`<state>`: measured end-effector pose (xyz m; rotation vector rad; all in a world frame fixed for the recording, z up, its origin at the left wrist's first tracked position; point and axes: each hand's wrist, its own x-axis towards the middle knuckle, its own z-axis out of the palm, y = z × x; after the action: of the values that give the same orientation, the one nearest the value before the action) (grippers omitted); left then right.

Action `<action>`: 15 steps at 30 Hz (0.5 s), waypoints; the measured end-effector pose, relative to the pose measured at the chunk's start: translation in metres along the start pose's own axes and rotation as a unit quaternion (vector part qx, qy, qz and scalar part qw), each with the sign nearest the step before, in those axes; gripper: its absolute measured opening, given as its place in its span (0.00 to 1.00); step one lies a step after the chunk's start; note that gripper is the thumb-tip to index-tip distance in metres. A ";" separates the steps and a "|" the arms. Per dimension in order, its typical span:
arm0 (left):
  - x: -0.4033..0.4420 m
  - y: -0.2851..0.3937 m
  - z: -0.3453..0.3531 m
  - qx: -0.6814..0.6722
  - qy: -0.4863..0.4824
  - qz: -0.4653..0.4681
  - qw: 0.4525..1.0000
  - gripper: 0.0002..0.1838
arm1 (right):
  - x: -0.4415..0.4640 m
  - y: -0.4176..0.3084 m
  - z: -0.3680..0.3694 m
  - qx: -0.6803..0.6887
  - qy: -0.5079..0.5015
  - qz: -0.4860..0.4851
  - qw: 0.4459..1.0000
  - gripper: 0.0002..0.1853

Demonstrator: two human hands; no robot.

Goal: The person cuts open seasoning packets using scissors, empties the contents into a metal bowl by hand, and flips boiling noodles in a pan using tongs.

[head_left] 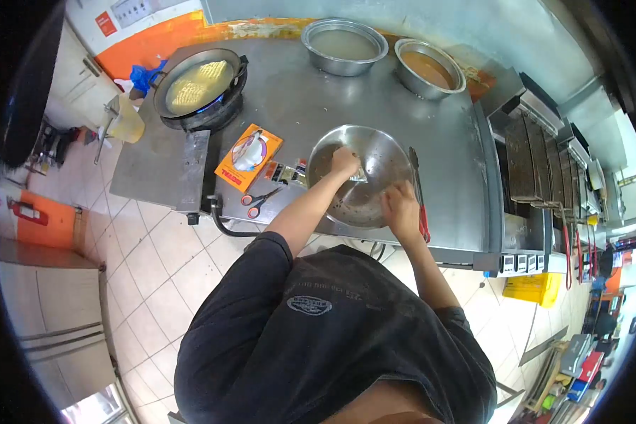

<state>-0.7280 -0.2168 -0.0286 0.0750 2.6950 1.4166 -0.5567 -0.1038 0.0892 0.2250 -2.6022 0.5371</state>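
Note:
A large steel mixing bowl [385,152] stands before me on the metal counter, with small dark bits scattered on its inside. My left hand [345,164] is closed over the bowl, gripping a small packet [359,174]. Over the bowl's right front side is my right hand [401,205], its fingers curled together; whatever they may hold is hidden. Left of the bowl lie several small sachets [287,173], orange-handled scissors [260,202] and an orange box [249,157]. Tongs with red handles [422,220] rest along the bowl's right side.
At the back left, a wok [164,99] holds yellowish food over a blue flame. Two steel basins, one with cloudy liquid [343,44] and one with orange-brown liquid [427,68], stand at the back. Fryer-like equipment with dark baskets [537,162] borders the counter's right side.

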 end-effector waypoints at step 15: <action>-0.021 0.029 -0.062 -0.084 -0.216 -0.197 0.953 0.20 | 0.041 0.022 0.065 0.192 -0.057 0.013 0.980 0.04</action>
<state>-0.7138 -0.2534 0.0315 -0.1407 2.0854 1.3126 -0.6250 -0.1135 0.0486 0.3562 -2.5904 1.0647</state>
